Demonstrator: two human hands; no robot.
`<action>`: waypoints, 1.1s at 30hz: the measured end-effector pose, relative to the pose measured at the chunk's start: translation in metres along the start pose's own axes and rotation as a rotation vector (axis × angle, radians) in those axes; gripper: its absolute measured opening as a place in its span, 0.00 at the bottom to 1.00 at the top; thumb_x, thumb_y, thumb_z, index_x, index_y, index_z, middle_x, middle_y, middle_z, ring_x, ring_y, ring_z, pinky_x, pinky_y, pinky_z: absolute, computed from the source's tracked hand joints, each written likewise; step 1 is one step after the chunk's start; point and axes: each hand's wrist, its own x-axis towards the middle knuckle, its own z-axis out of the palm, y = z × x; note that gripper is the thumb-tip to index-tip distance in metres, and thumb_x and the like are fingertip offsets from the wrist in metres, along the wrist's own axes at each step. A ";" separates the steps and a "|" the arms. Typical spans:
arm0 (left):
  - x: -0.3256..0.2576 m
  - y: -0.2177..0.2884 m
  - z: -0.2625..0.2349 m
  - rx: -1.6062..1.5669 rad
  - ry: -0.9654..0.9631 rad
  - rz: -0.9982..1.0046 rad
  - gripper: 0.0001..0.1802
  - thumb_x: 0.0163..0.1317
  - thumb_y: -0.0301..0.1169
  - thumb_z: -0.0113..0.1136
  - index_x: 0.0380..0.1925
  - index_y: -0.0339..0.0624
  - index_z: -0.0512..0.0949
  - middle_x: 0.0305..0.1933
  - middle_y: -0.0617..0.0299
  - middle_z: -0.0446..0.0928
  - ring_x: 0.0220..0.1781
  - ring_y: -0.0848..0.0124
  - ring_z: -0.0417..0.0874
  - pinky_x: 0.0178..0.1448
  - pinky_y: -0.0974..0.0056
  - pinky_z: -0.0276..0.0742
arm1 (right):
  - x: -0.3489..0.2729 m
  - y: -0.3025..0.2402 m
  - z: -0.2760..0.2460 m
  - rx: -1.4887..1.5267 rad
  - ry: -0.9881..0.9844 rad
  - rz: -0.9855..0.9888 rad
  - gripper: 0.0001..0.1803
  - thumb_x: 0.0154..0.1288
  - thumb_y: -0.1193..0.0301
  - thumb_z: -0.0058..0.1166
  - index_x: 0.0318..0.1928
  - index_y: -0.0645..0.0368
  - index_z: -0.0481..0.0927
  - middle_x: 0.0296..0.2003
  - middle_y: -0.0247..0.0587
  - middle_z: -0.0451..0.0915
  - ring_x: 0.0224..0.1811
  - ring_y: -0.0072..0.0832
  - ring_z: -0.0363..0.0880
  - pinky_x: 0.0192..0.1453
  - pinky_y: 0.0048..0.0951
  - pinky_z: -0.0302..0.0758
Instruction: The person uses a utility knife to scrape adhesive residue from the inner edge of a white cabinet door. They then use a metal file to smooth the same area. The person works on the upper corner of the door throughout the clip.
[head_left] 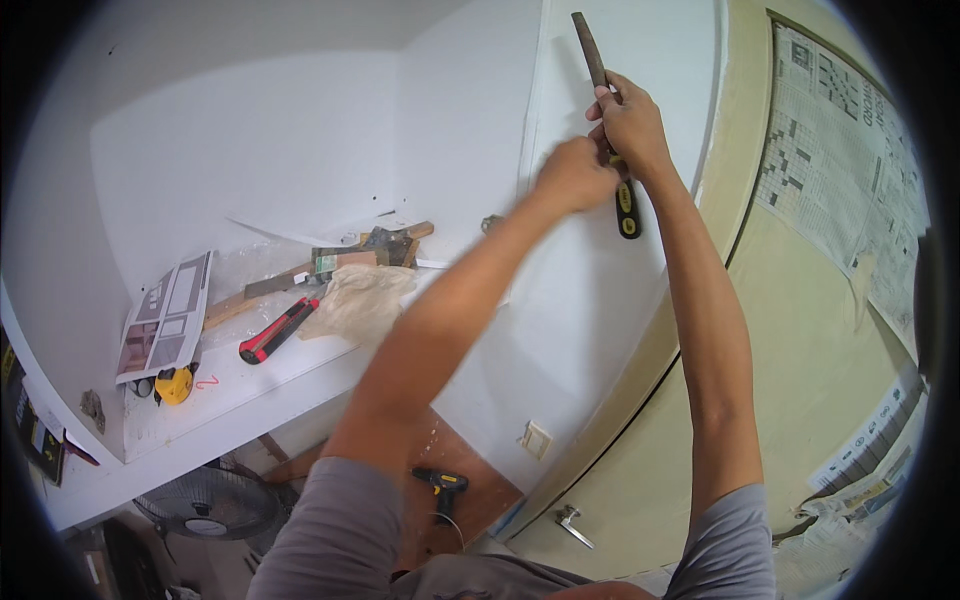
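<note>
High in front of the white wall panel [590,290], my right hand [634,122] is closed round a dark brown tapered strip [588,45], whose narrow end points up. My left hand [575,178], slightly blurred, is curled just below and left of the right hand, with its fingers meeting the right hand's. What the left fingers pinch is hidden. Below both hands hangs a black and yellow tool handle [627,210]. I cannot tell whether strip and handle are one tool, since the hands cover the part between them.
A white shelf [300,375] at left bears a red and black utility knife [279,330], a tan cloth [360,303], a yellow tape measure [174,385], a printed sheet [168,315] and wood scraps. Below are a fan [215,505] and a drill [442,485]. Right stands a door [690,440] with newspaper [840,150].
</note>
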 end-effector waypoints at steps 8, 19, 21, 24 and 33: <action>0.100 -0.023 -0.123 -0.306 0.192 -0.059 0.28 0.76 0.46 0.59 0.62 0.35 0.71 0.49 0.54 0.81 0.36 0.69 0.84 0.37 0.63 0.83 | 0.044 0.026 0.019 -0.359 0.131 -0.118 0.15 0.76 0.66 0.54 0.56 0.61 0.80 0.37 0.56 0.87 0.43 0.51 0.88 0.49 0.49 0.81; 0.168 -0.072 -0.122 -0.352 0.196 0.157 0.18 0.68 0.31 0.65 0.53 0.36 0.73 0.34 0.57 0.78 0.25 0.71 0.78 0.23 0.62 0.76 | 0.044 0.016 0.047 -0.374 0.117 -0.155 0.13 0.75 0.65 0.57 0.50 0.61 0.81 0.41 0.59 0.87 0.46 0.54 0.86 0.51 0.53 0.80; 0.169 -0.072 -0.119 -0.367 0.228 0.181 0.18 0.67 0.30 0.66 0.52 0.36 0.74 0.34 0.58 0.77 0.25 0.71 0.78 0.22 0.63 0.75 | 0.042 0.019 0.047 -0.432 0.154 -0.209 0.14 0.74 0.66 0.58 0.50 0.63 0.81 0.42 0.57 0.86 0.46 0.54 0.86 0.50 0.53 0.80; 0.167 -0.069 -0.109 -0.343 0.258 0.206 0.16 0.66 0.30 0.66 0.50 0.39 0.75 0.33 0.60 0.77 0.24 0.72 0.77 0.22 0.63 0.73 | 0.034 0.032 0.047 -0.561 0.223 -0.309 0.16 0.72 0.66 0.59 0.54 0.63 0.80 0.46 0.53 0.85 0.47 0.53 0.86 0.51 0.54 0.80; 0.175 -0.092 -0.103 -0.096 0.463 0.381 0.16 0.64 0.31 0.67 0.49 0.38 0.77 0.36 0.54 0.81 0.42 0.61 0.84 0.51 0.56 0.80 | -0.045 0.034 0.026 -1.062 0.341 -0.444 0.24 0.70 0.69 0.61 0.64 0.58 0.78 0.50 0.37 0.79 0.53 0.33 0.78 0.58 0.40 0.70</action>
